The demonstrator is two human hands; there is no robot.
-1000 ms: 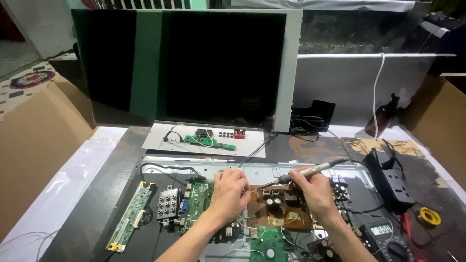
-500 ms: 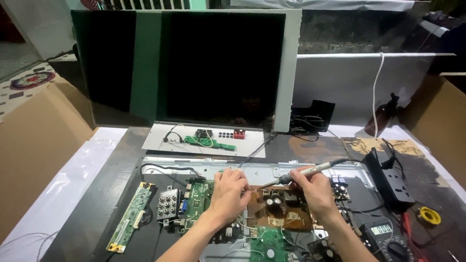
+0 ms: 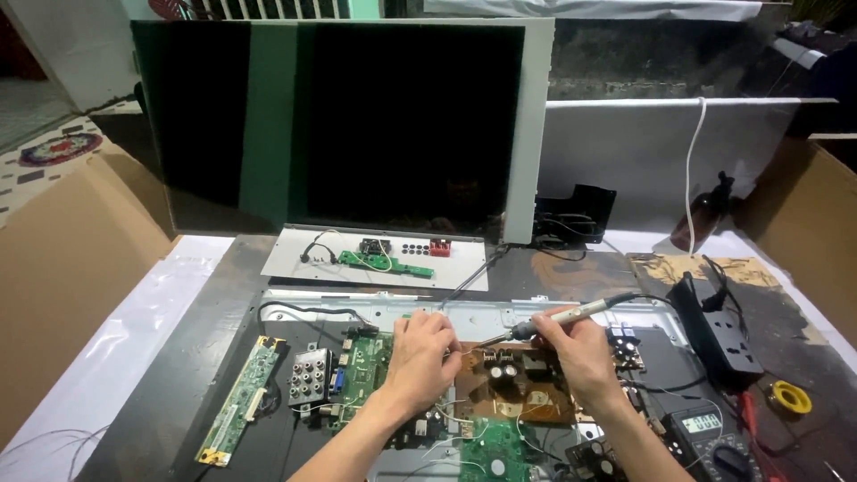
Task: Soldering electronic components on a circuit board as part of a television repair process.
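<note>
1. Head view, centre: the right hand (image 3: 580, 353) grips a soldering iron (image 3: 558, 319) like a pen, fingers curled tight round the handle, so the tip slants down toward 8 o'clock onto the brown board (image 3: 518, 388).
2. The left hand (image 3: 420, 357) rests at 9 o'clock of the tip, fingers bunched together; they seem to pinch something thin at the joint, though it is too small to tell what. The wrist lies over the green board (image 3: 361, 366), which steadies the hand.
3. The iron's cord runs off toward 2 o'clock, out of the working area.
4. At 4 o'clock a multimeter (image 3: 705, 437) lies near the right forearm; a yellow roll (image 3: 790, 397) sits just beyond it at 3 o'clock.
5. At 12 o'clock a dark screen panel (image 3: 339, 125) leans upright behind the bench, away from the boards.
6. A narrow strip board (image 3: 241, 402) lies apart at 9 o'clock.
</note>
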